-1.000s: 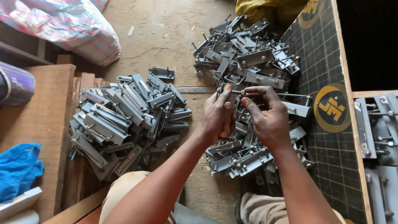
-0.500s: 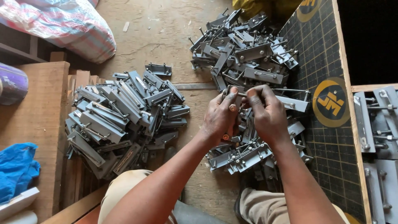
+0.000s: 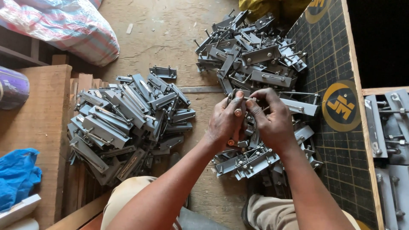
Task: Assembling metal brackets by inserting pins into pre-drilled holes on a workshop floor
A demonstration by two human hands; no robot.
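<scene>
**Both hands closed on one grey bracket between two heaps**

The left hand and right hand meet over the floor, both gripping a single grey metal bracket fitted with a thin bolt. The bracket lies directly between the palms, mostly hidden by them; what shows suggests its long axis runs roughly up and down in the view, away from the person's body. The left fingers curl around its near side, thumb pressed on top; the right fingers are bent together, pinching at the upper end where the bolt sticks out. Neither hand is nearer: both are touching it.

Just beneath and beyond the hands lies a loose heap of like brackets with bolts, stretching from the knees to the top of the view. Well apart to the left sits a second heap of brackets, packed closer together, beside wooden planks. A dark gridded board with a yellow round mark borders the right. A striped sack and blue cloth lie at the left edge.
</scene>
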